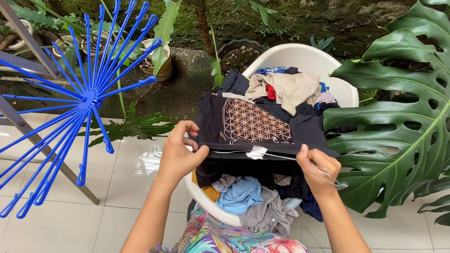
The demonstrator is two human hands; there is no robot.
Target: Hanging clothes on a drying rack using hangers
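You gripped the black patterned T-shirt (252,126) by its neck edge with your left hand (178,152) and right hand (317,171), above the white plastic laundry basket (297,59), likely mid-hangering on the thin wire hanger (327,177).

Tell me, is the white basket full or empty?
Full. The white basket is heaped with clothes above its rim, and both hands, left hand and right hand, hold a black shirt.

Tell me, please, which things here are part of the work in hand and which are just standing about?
In hand:
left hand and right hand gripping the black patterned shirt
wire hanger at the right hand
white basket of clothes
blue hanger bundle

Standing about:
big split leaf
grey rack
plant pots
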